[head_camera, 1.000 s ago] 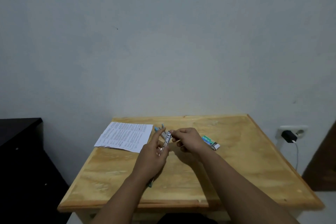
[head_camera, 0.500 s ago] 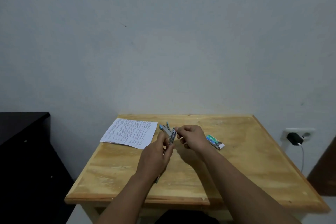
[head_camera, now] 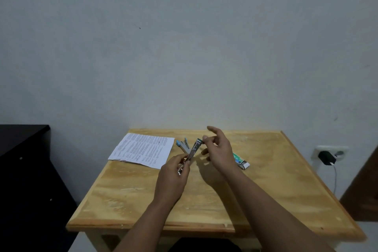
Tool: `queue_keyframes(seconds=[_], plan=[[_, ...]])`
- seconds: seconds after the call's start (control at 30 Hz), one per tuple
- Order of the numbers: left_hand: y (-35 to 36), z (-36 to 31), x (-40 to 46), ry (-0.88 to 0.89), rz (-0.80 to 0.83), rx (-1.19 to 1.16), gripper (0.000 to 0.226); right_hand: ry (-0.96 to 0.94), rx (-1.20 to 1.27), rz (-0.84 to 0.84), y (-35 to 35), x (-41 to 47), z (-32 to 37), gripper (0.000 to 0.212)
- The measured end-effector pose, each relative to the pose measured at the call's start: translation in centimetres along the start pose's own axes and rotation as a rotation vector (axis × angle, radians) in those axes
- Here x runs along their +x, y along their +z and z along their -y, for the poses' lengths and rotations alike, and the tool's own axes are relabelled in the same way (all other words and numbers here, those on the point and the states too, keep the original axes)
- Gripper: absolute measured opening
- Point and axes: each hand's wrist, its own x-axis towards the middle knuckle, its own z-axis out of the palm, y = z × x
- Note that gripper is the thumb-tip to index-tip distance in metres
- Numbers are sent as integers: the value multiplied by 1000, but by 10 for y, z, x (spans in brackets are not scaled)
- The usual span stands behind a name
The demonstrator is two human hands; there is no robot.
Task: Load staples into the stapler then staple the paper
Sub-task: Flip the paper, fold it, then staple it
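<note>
My left hand [head_camera: 173, 176] grips a small stapler [head_camera: 193, 152] swung wide open above the wooden table [head_camera: 266, 186]. Its metal staple channel points up and away, and its blue arms [head_camera: 182, 145] splay to the left. My right hand [head_camera: 217, 149] hovers just right of the channel's far tip, fingers spread, thumb and a finger close to the tip; whether it pinches staples I cannot tell. A printed sheet of paper [head_camera: 143, 149] lies flat at the table's far left. A small green and white staple box [head_camera: 241, 160] lies behind my right wrist.
The table stands against a plain grey wall. A black cabinet [head_camera: 24, 170] stands to the left. At the right, a wall socket holds a black charger [head_camera: 327, 157] with a white cable hanging down.
My right hand has opened and lifted off the stapler's tip, fingers now spread. My left hand keeps hold of the stapler. The view has shifted slightly.
</note>
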Motion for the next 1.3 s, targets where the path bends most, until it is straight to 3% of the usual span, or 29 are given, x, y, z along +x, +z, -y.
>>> queue_keyframes(seconds=[0.2,0.3,1.07,1.17,1.3], plan=[[1,3,2,-7,-13,42,30,-69,-153,166,0,3,-7,32],[1,1,1,5,-16,53,29,-33,-157,113,1,5,-7,29],[2,6,1,-3,-100,147,27,95,-235,231,22,6,-3,53],[1,9,1,-19,-104,112,19,113,-204,227,19,3,-1,49],[-2,6,0,-97,-90,84,9,210,-122,161,12,-1,1,27]])
